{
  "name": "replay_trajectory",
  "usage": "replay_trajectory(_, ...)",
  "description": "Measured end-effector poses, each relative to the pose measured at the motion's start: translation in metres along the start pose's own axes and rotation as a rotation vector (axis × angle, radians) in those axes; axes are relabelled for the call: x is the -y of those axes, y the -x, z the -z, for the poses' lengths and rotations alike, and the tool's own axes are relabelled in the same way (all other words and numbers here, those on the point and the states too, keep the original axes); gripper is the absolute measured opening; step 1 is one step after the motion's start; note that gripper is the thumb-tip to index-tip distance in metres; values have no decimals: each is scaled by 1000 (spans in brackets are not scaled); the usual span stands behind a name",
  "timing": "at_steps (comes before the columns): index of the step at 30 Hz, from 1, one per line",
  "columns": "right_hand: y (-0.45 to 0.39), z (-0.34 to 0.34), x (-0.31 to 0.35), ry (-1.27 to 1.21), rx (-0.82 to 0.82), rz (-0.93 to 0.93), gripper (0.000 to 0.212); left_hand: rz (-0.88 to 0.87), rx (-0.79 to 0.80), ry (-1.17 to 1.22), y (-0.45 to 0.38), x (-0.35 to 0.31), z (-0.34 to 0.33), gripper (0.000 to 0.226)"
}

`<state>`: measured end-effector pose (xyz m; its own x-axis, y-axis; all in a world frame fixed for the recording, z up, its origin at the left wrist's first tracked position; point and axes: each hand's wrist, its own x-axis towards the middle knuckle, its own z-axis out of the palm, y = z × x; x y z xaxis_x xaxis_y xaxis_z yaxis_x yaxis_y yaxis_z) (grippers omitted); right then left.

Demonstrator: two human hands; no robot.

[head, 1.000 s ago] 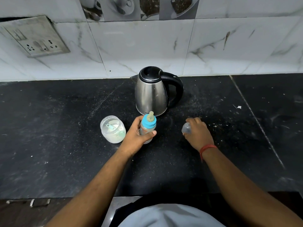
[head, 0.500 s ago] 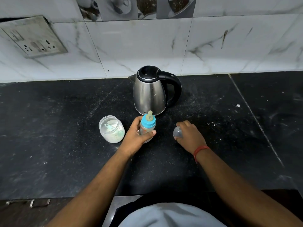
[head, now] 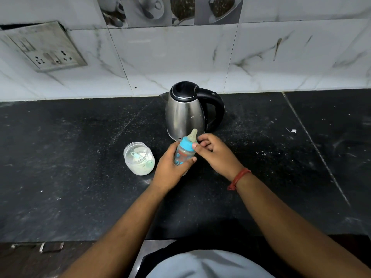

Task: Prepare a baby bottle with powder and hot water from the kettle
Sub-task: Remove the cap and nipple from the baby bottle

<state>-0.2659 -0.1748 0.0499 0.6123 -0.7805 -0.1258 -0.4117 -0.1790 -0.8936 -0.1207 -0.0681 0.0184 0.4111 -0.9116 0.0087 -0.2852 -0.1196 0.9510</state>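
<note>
While the left hand (head: 170, 167) wraps the small clear baby bottle (head: 183, 155) above the black speckled stone worktop (head: 70, 177), the right hand (head: 215, 155) pinches its blue screw collar (head: 187, 145) with thumb and fingers. Behind stands the stainless steel kettle (head: 185, 113) with black handle. Left of the hands sits an open clear plastic jar (head: 139, 161) of white powder.

L hand (head: 172, 169) fingers curled tight; R hand (head: 215, 152) fingers pinched.
</note>
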Motion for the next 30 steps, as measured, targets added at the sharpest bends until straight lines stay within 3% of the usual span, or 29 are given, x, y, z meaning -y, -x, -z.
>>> replay_trajectory(3, -1, -16, 4, -122, -33, -17, 42, -122, -39, -212, 2, -10, -4, 57)
replay_trajectory(6, 4, -20, 17, -189, -142, -58, 27, -177, -78, -380, 5, -18, -7, 61)
replay_trajectory(8, 5, -21, 21, -235, -181, -63, 29, -196, -106, -427, 7, -23, -10, 57)
replay_trajectory(11, 5, -25, 27, -296, -263, -58, 31, -169, -118, -387, 6, -27, -13, 51)
replay_trajectory(16, 4, -26, 28, -434, -291, -39, 26, -79, -11, -130, 4, -35, -10, 44)
replay_trajectory(20, 3, -19, 31, -447, -200, 66, 29, 33, 163, 149, 2, -39, -1, 40)
replay_trajectory(24, -2, 2, 35, -444, 87, 161, 24, 101, 313, 473, 1, -39, 8, 50)
replay_trajectory(27, -8, 13, 38, -372, 194, 192, 40, 97, 272, 455, -3, -37, 10, 56)
replay_trajectory(30, -9, 20, 36, -327, 199, 180, 50, 62, 160, 280, -7, -32, 12, 48)
